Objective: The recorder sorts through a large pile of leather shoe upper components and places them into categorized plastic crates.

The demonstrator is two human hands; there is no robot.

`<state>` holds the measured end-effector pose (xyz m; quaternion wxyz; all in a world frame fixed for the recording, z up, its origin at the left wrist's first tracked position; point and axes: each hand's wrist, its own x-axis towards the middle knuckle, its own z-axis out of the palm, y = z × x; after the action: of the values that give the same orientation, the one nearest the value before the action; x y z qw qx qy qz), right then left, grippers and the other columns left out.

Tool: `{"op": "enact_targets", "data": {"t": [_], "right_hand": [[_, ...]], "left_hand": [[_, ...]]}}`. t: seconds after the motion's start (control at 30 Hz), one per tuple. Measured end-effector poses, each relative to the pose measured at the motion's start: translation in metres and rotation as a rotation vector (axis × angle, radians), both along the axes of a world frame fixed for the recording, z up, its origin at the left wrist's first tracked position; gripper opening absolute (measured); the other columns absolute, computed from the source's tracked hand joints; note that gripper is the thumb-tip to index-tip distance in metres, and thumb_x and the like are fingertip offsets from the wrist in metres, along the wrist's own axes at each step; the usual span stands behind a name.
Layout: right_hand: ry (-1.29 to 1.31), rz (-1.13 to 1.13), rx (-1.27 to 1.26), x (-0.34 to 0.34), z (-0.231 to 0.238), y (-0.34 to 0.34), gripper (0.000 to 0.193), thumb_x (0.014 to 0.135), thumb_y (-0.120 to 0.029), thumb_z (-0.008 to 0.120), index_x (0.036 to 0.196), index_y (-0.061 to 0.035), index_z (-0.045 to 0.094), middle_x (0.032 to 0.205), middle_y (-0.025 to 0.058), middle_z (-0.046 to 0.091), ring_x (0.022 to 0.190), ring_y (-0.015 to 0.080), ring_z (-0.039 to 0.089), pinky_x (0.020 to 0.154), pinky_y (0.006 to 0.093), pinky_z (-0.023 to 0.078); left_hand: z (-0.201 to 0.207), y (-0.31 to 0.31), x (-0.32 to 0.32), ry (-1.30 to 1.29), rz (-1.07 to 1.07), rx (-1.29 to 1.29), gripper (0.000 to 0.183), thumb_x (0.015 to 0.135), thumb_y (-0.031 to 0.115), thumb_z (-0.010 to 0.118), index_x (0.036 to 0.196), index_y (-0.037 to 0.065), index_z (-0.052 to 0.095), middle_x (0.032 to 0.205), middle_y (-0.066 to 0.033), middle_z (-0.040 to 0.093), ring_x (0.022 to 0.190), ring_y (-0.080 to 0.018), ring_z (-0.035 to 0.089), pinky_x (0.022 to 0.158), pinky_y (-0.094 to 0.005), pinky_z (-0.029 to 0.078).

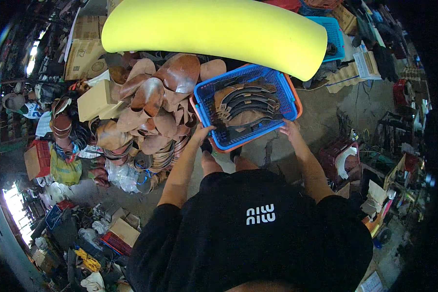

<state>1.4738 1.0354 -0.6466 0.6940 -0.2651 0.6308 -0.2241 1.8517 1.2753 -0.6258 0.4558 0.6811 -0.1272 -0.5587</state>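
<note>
Blue basket (246, 104), gripped by left hand (203, 130) and right hand (289, 128), above cluttered concrete floor (321, 117).

two hands (202, 132), two stacked baskets, blue (282, 95) over orange (297, 104), one further blue basket (333, 34), one pile of brown leather pieces (151, 102)

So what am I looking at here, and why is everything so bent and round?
A person wears a wide-angle camera on the head, looking down; that lens bends straight edges. The yellow shape at the top is probably a cap brim. The bare arms from below are the person's own. The left hand and right hand grip the near rim of a blue plastic basket, nested in an orange one, holding curved dark and tan strips. To the left lies a heap of brown leather pieces on a cluttered floor.
</note>
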Motion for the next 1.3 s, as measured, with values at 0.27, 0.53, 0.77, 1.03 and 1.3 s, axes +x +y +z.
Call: {"op": "enact_targets", "data": {"t": [0.27, 0.53, 0.77, 1.03, 1.3], "right_hand": [[0.410, 0.165, -0.142, -0.036, 0.000, 0.055, 0.054, 0.084, -0.018, 0.065, 0.132, -0.0071, 0.044, 0.092, 0.0101, 0.065, 0.068, 0.0223, 0.066, 0.055, 0.0378, 0.057], [0.411, 0.709, 0.115, -0.042, -0.005, 0.082, 0.046, 0.086, -0.018, 0.065, 0.127, -0.0057, 0.049, 0.084, 0.0099, 0.066, 0.065, 0.0204, 0.065, 0.055, 0.0381, 0.055], [0.226, 1.029, 0.080, -0.013, -0.013, 0.048, 0.030, 0.088, -0.018, 0.061, 0.115, -0.0047, 0.059, 0.080, 0.0112, 0.067, 0.063, 0.0208, 0.065, 0.050, 0.0333, 0.053], [0.396, 1.264, -0.035, 0.054, -0.008, 0.031, 0.020, 0.088, -0.016, 0.060, 0.102, -0.0024, 0.063, 0.076, 0.0133, 0.067, 0.057, 0.0213, 0.064, 0.046, 0.0336, 0.051], [0.374, 1.414, -0.108, 0.134, 0.030, 0.077, 0.019, 0.086, -0.010, 0.060, 0.103, -0.0008, 0.061, 0.072, 0.0109, 0.065, 0.055, 0.0174, 0.063, 0.043, 0.0305, 0.049]], "left_hand": [[0.015, 0.051, 0.025, -0.321, 0.025, 0.205, 0.047, 0.075, 0.044, 0.079, 0.073, -0.002, 0.065, 0.054, -0.0063, 0.058, 0.043, -0.0140, 0.058, 0.038, -0.0269, 0.045], [-0.029, 0.217, 0.013, -0.086, 0.234, 0.449, 0.034, 0.085, 0.034, 0.070, 0.097, 0.003, 0.066, 0.062, -0.0078, 0.063, 0.047, -0.0167, 0.058, 0.043, -0.0296, 0.048], [-0.012, 0.289, -0.048, 0.015, 0.231, 0.666, 0.033, 0.086, 0.034, 0.068, 0.099, 0.004, 0.067, 0.078, -0.0099, 0.067, 0.064, -0.0216, 0.065, 0.057, -0.0426, 0.054], [-0.027, 0.331, -0.109, 0.029, 0.336, 0.548, 0.032, 0.085, 0.034, 0.071, 0.102, 0.008, 0.066, 0.078, -0.0059, 0.068, 0.065, -0.0160, 0.066, 0.056, -0.0377, 0.054], [-0.035, 0.390, -0.123, 0.092, 0.605, 0.339, 0.033, 0.082, 0.032, 0.072, 0.100, 0.005, 0.066, 0.079, -0.0078, 0.069, 0.066, -0.0175, 0.067, 0.054, -0.0363, 0.055]]}}
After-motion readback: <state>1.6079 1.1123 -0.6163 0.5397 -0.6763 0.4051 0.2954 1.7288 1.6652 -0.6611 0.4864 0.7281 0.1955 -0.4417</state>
